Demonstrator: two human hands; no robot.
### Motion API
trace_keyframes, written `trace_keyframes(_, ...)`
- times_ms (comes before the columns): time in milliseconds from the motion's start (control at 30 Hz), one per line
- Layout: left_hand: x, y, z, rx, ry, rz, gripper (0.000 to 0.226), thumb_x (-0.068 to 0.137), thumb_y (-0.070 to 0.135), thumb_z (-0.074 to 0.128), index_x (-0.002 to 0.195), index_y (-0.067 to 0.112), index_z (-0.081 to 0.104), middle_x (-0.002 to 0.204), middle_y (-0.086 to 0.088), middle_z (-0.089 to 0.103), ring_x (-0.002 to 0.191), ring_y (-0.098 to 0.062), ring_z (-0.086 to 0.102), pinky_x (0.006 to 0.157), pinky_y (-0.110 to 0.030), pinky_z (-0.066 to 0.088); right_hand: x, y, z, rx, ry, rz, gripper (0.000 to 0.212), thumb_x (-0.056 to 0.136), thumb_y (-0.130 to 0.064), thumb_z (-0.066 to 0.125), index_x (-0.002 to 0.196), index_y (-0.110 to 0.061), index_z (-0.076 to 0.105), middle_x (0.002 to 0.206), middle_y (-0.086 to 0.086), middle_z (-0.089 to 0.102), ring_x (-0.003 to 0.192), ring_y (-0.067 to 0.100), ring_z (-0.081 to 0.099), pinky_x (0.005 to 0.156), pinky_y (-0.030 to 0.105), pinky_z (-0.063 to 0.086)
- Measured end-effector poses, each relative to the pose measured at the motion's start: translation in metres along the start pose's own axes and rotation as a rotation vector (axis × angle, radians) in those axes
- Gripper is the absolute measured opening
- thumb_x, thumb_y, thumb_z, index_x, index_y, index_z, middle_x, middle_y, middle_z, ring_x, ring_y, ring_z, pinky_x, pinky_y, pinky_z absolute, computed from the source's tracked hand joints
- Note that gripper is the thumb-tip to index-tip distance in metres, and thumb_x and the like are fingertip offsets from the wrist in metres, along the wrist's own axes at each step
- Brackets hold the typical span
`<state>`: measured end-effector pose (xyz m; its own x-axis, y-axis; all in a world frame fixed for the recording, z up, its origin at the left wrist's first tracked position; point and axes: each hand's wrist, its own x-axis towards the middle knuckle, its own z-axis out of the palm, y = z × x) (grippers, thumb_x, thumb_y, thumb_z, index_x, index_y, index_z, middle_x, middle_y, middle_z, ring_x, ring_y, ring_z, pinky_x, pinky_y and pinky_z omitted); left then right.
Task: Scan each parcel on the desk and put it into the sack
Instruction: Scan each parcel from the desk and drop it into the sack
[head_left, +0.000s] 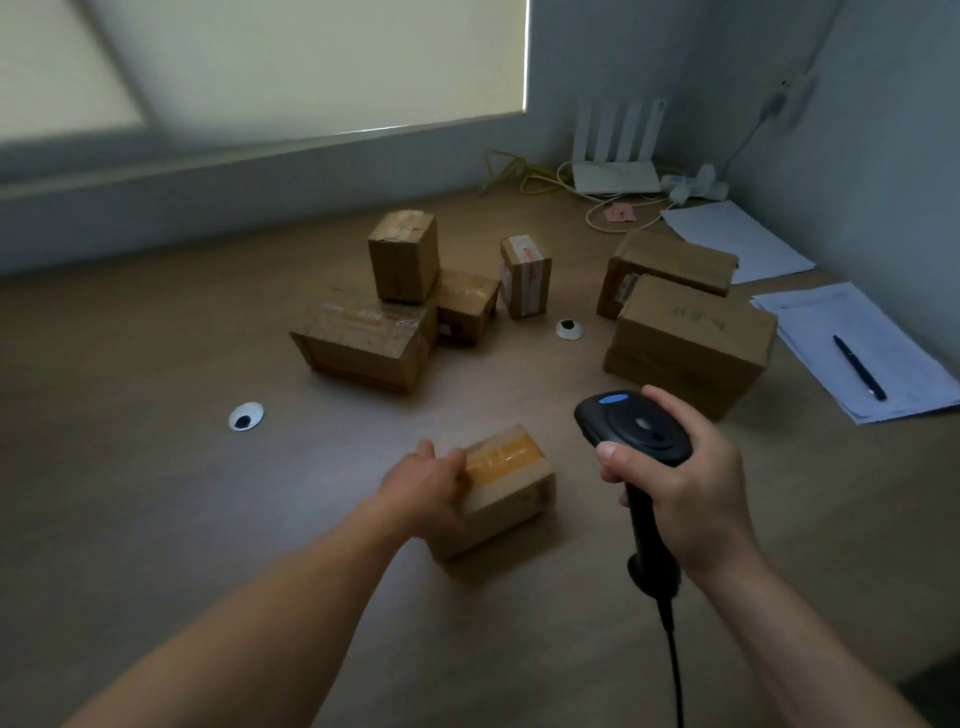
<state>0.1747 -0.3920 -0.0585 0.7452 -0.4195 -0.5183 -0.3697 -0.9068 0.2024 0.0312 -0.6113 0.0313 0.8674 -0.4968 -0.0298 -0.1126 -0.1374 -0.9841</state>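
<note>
A small cardboard parcel (506, 483) with yellow tape on top lies near the front of the desk. My left hand (426, 486) grips its left end. My right hand (685, 483) holds a black barcode scanner (636, 428) by its handle, just right of the parcel, with the scanner's head up and its cable trailing down towards me. More brown parcels stand farther back: a flat one (363, 345) with a taller box (404, 255) on it, a small one (465, 306) beside them, an upright one (525, 275), and two large ones (688, 345) (667, 267) at the right. No sack is in view.
Two white cable grommets (245, 416) (569, 329) sit in the desk top. Papers with a black pen (860, 367) lie at the right edge. A white router (615, 176), cables and a power strip fill the back right corner by the wall.
</note>
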Motion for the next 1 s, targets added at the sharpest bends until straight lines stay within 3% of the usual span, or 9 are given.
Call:
trace_keyframes(67,-0.043,-0.007,0.016,-0.086,-0.049,-0.09,0.065,0.073,0.044,0.082,0.125,0.037,0.043,0.119,0.0,0.044,0.101,-0.021,0.054,0.088,-0.037,0.057,-0.019,-0.006,0.0,0.02,-0.056,-0.035,0.091,0.059,-0.042,0.084,0.143,-0.025,0.052,0.117,0.004,0.068,0.1,0.025,0.07,0.066,0.032,0.06)
trace_keyframes(200,-0.122,-0.035,0.048,-0.292,-0.112,-0.25,0.053,0.08,0.037,0.081,0.121,0.03,0.048,0.117,0.001,0.055,0.101,-0.019,0.057,0.084,-0.032,0.055,-0.058,-0.015,0.008,0.053,-0.16,-0.062,0.089,0.063,-0.034,0.085,0.144,-0.019,0.051,0.115,0.01,0.07,0.089,0.027,0.073,0.057,0.028,0.056)
trace_keyframes(300,-0.171,-0.058,0.068,-0.436,-0.04,-0.375,0.052,0.085,0.03,0.077,0.129,0.025,0.05,0.121,-0.001,0.057,0.105,-0.02,0.057,0.09,-0.033,0.054,-0.087,-0.017,0.019,0.067,-0.232,-0.071,0.087,0.065,-0.025,0.088,0.144,-0.016,0.052,0.112,0.011,0.07,0.081,0.028,0.074,0.055,0.033,0.056)
trace_keyframes(367,-0.186,-0.067,0.078,-0.409,0.075,-0.415,0.065,0.083,0.029,0.077,0.14,0.024,0.045,0.128,-0.006,0.057,0.111,-0.024,0.058,0.091,-0.035,0.053,-0.102,-0.02,0.026,0.082,-0.257,-0.071,0.086,0.065,-0.023,0.089,0.143,-0.016,0.053,0.112,0.008,0.07,0.079,0.027,0.074,0.054,0.033,0.056)
trace_keyframes(467,-0.2,-0.072,0.088,-0.322,0.202,-0.386,0.071,0.081,0.028,0.076,0.143,0.032,0.042,0.131,-0.007,0.051,0.112,-0.029,0.058,0.089,-0.036,0.052,-0.122,-0.025,0.038,0.072,-0.293,-0.083,0.085,0.066,-0.021,0.091,0.141,-0.018,0.053,0.112,0.006,0.07,0.084,0.029,0.074,0.055,0.033,0.056)
trace_keyframes(567,-0.2,-0.069,0.097,-0.255,0.191,-0.33,0.065,0.078,0.043,0.079,0.134,0.033,0.049,0.126,-0.005,0.049,0.109,-0.028,0.058,0.09,-0.036,0.053,-0.138,-0.031,0.048,0.062,-0.292,-0.093,0.089,0.059,-0.029,0.087,0.141,-0.018,0.054,0.11,0.007,0.071,0.083,0.029,0.074,0.054,0.033,0.057)
trace_keyframes(633,-0.196,-0.07,0.099,-0.202,0.205,-0.316,0.06,0.077,0.041,0.078,0.129,0.03,0.05,0.122,-0.005,0.051,0.106,-0.028,0.058,0.086,-0.038,0.054,-0.15,-0.032,0.054,0.048,-0.268,-0.098,0.09,0.056,-0.032,0.085,0.14,-0.019,0.055,0.11,0.006,0.071,0.085,0.029,0.074,0.055,0.032,0.057)
trace_keyframes(767,-0.189,-0.079,0.095,-0.138,0.217,-0.26,0.049,0.083,0.025,0.069,0.127,0.025,0.048,0.12,-0.009,0.055,0.104,-0.032,0.06,0.081,-0.038,0.054,-0.174,-0.032,0.063,-0.013,-0.195,-0.102,0.1,0.049,-0.049,0.085,0.14,-0.021,0.055,0.116,0.001,0.069,0.099,0.028,0.072,0.08,0.047,0.061)
trace_keyframes(1000,-0.219,-0.136,0.065,-0.498,0.229,-0.221,0.061,0.079,0.017,0.076,0.132,0.034,0.052,0.121,-0.002,0.062,0.104,-0.024,0.061,0.082,-0.032,0.054,-0.224,-0.046,0.094,-0.035,-0.15,-0.125,0.099,0.047,-0.053,0.083,0.138,-0.024,0.056,0.116,-0.001,0.069,0.1,0.027,0.072,0.085,0.053,0.06)
